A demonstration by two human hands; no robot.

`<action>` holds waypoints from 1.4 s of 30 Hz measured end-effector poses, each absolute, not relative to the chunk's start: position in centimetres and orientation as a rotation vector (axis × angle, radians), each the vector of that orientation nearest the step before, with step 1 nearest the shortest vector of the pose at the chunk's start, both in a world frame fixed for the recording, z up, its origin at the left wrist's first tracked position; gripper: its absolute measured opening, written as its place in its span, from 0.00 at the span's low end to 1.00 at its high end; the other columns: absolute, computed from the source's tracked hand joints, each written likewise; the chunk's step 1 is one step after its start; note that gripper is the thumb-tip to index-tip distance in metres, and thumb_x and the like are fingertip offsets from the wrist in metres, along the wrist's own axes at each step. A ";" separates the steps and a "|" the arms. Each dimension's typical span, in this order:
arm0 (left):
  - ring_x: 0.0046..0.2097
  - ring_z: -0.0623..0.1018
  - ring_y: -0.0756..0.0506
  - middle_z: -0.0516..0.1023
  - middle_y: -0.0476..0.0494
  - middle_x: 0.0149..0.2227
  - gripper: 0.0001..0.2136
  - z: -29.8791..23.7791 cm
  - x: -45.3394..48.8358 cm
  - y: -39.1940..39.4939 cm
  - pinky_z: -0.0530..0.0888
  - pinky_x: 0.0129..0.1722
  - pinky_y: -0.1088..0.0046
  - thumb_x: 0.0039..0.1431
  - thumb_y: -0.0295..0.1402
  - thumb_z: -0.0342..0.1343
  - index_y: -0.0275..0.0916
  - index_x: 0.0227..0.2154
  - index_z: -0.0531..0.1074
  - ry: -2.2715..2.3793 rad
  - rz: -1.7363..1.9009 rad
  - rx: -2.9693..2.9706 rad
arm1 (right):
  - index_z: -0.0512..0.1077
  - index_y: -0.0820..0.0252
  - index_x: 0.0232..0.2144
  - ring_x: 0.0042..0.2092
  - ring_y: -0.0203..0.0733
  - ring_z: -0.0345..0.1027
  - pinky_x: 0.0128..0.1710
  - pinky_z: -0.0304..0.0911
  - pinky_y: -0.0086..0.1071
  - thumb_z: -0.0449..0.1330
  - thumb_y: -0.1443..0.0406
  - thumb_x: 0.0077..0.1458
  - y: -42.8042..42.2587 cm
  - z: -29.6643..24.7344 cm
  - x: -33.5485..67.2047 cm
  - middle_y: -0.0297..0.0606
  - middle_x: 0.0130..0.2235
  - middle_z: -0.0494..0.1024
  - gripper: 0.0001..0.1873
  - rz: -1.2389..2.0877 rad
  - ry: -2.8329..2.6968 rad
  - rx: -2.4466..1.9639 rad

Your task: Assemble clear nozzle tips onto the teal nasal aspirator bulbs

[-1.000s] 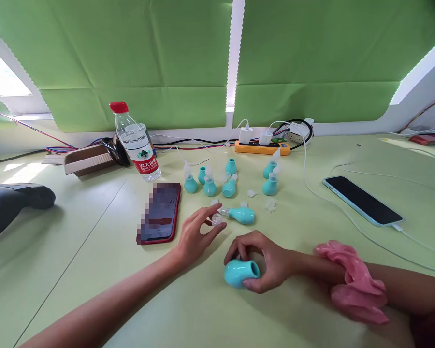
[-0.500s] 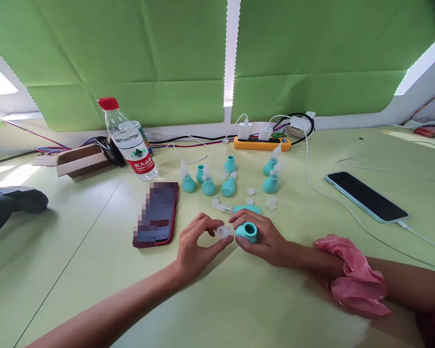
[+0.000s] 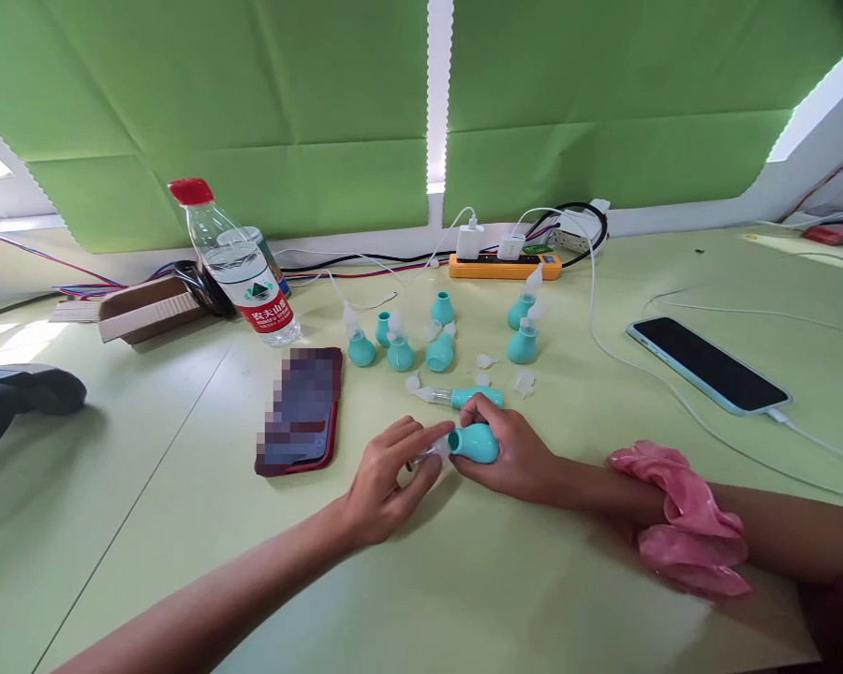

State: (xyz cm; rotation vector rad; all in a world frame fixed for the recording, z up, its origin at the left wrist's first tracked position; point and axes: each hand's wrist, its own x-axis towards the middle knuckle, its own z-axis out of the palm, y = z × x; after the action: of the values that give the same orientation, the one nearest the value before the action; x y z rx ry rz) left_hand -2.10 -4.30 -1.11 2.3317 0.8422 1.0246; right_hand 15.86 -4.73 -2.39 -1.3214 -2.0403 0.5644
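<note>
My right hand (image 3: 516, 461) is wrapped round a teal rubber bulb (image 3: 478, 445), its open neck facing left. Between the thumb and index finger of my left hand (image 3: 385, 482) is a small clear plastic nozzle piece (image 3: 425, 453), partly hidden by the fingers. It is close to the bulb's mouth; whether they touch I cannot tell. Just beyond my hands lies a teal nasal aspirator (image 3: 476, 397) with a clear tube and soft tip. Further back are several more bulbs, such as a tipped one (image 3: 362, 350) and a bare one (image 3: 442, 308).
Loose clear pieces (image 3: 524, 382) lie behind my right hand. A red-cased phone (image 3: 302, 412) is at left, with a water bottle (image 3: 253, 290) and cardboard box (image 3: 151, 304) behind. An orange power strip (image 3: 506, 269) stands at the back. A charging phone (image 3: 709, 363) lies at right, its cable crossing the table.
The bulb has turned in my right hand, its mouth now pointing left instead of towards me. My left fingers have turned the clear piece and brought it nearer the bulb's mouth.
</note>
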 end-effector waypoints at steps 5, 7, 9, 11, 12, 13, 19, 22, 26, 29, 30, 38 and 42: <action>0.25 0.65 0.52 0.68 0.47 0.26 0.10 -1.4 -2.3 -4.6 0.64 0.26 0.76 0.57 0.29 0.40 0.37 0.38 0.64 1.006 0.903 2.313 | 0.62 0.58 0.29 0.27 0.35 0.65 0.26 0.58 0.28 0.55 0.65 0.45 -4.8 -2.6 15.8 0.34 0.27 0.72 0.05 0.465 -2.212 -1.097; 0.20 0.61 0.53 0.65 0.52 0.21 0.08 -1.8 -2.1 -4.4 0.61 0.22 0.78 0.56 0.28 0.39 0.38 0.32 0.63 1.053 0.899 2.266 | 0.63 0.59 0.27 0.27 0.36 0.65 0.25 0.57 0.28 0.53 0.66 0.46 -4.9 -2.7 15.5 0.35 0.26 0.72 0.03 0.413 -2.266 -1.080; 0.17 0.55 0.54 0.57 0.56 0.16 0.06 -2.2 -1.9 -4.2 0.57 0.19 0.79 0.54 0.26 0.40 0.39 0.27 0.62 1.083 0.887 2.235 | 0.63 0.60 0.25 0.26 0.36 0.65 0.23 0.54 0.27 0.53 0.66 0.46 -4.9 -2.8 15.1 0.36 0.24 0.71 0.03 0.324 -2.323 -1.099; 0.17 0.53 0.55 0.54 0.57 0.14 0.06 -2.3 -1.7 -4.0 0.55 0.18 0.79 0.51 0.25 0.40 0.39 0.23 0.60 1.136 0.890 2.226 | 0.63 0.60 0.24 0.25 0.36 0.63 0.21 0.51 0.27 0.52 0.65 0.46 -4.9 -2.8 14.6 0.36 0.23 0.70 0.04 0.224 -2.383 -1.129; 0.16 0.53 0.55 0.54 0.57 0.14 0.07 -2.3 -1.6 -4.0 0.54 0.18 0.79 0.51 0.24 0.39 0.39 0.22 0.59 1.167 0.900 2.224 | 0.63 0.60 0.23 0.24 0.36 0.63 0.20 0.49 0.28 0.51 0.65 0.46 -5.0 -2.7 14.4 0.36 0.22 0.70 0.04 0.192 -2.405 -1.149; 0.16 0.53 0.55 0.54 0.57 0.15 0.07 -2.4 -1.6 -4.0 0.54 0.18 0.79 0.50 0.24 0.39 0.39 0.22 0.58 1.198 0.915 2.226 | 0.62 0.61 0.23 0.24 0.36 0.62 0.20 0.49 0.28 0.51 0.65 0.46 -5.0 -2.6 14.3 0.36 0.22 0.69 0.04 0.187 -2.416 -1.167; 0.15 0.57 0.53 0.60 0.55 0.17 0.07 -2.7 -1.9 -4.3 0.58 0.20 0.77 0.52 0.25 0.38 0.40 0.28 0.59 1.174 1.036 2.370 | 0.60 0.60 0.19 0.21 0.31 0.56 0.19 0.51 0.26 0.53 0.69 0.40 -5.2 -0.6 13.4 0.30 0.19 0.64 0.04 0.911 -2.233 -1.223; 0.16 0.59 0.53 0.63 0.53 0.20 0.07 -2.8 -2.0 -4.2 0.59 0.20 0.76 0.53 0.24 0.38 0.40 0.27 0.58 1.123 1.219 2.371 | 0.62 0.61 0.20 0.21 0.30 0.54 0.18 0.51 0.24 0.56 0.68 0.39 -5.0 0.1 13.1 0.28 0.19 0.62 0.05 1.369 -1.982 -1.229; 0.17 0.58 0.53 0.63 0.52 0.20 0.06 -2.8 -2.0 -4.5 0.58 0.18 0.76 0.52 0.23 0.39 0.40 0.26 0.57 1.081 1.327 2.295 | 0.63 0.61 0.21 0.22 0.30 0.54 0.19 0.52 0.24 0.60 0.65 0.36 -4.7 0.4 12.9 0.27 0.20 0.61 0.08 1.653 -1.785 -1.182; 0.17 0.58 0.54 0.59 0.54 0.18 0.02 -2.6 -2.0 -4.9 0.57 0.17 0.77 0.55 0.28 0.41 0.41 0.28 0.57 1.027 1.261 2.008 | 0.63 0.61 0.21 0.24 0.31 0.56 0.22 0.54 0.25 0.61 0.65 0.35 -4.8 0.2 12.9 0.28 0.21 0.62 0.10 1.637 -1.774 -1.104; 0.17 0.58 0.54 0.58 0.55 0.17 0.02 -2.5 -1.9 -5.0 0.57 0.17 0.78 0.55 0.31 0.43 0.41 0.31 0.57 0.986 1.246 1.847 | 0.63 0.61 0.22 0.25 0.31 0.56 0.23 0.55 0.25 0.62 0.65 0.36 -4.8 0.1 12.9 0.29 0.22 0.62 0.11 1.596 -1.752 -1.092; 0.22 0.65 0.54 0.64 0.51 0.20 0.11 -1.7 -1.3 -3.8 0.63 0.21 0.78 0.51 0.39 0.52 0.35 0.24 0.64 0.992 1.082 1.347 | 0.58 0.60 0.41 0.37 0.39 0.64 0.35 0.62 0.31 0.59 0.60 0.45 -5.0 -0.4 13.4 0.38 0.38 0.68 0.21 1.127 -1.953 -1.082; 0.36 0.69 0.48 0.68 0.44 0.34 0.08 -1.7 -1.7 -4.4 0.67 0.35 0.74 0.53 0.37 0.50 0.37 0.31 0.66 0.981 1.287 1.668 | 0.62 0.64 0.43 0.38 0.44 0.66 0.36 0.60 0.35 0.55 0.55 0.47 -4.1 1.9 14.9 0.45 0.39 0.71 0.24 0.551 -2.312 -1.192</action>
State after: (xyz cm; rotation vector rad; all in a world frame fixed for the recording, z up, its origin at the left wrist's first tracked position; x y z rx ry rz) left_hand -1.72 -4.36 -1.74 1.6684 0.9813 1.2868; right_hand 14.86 -4.11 1.91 -1.1922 -2.3121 0.5506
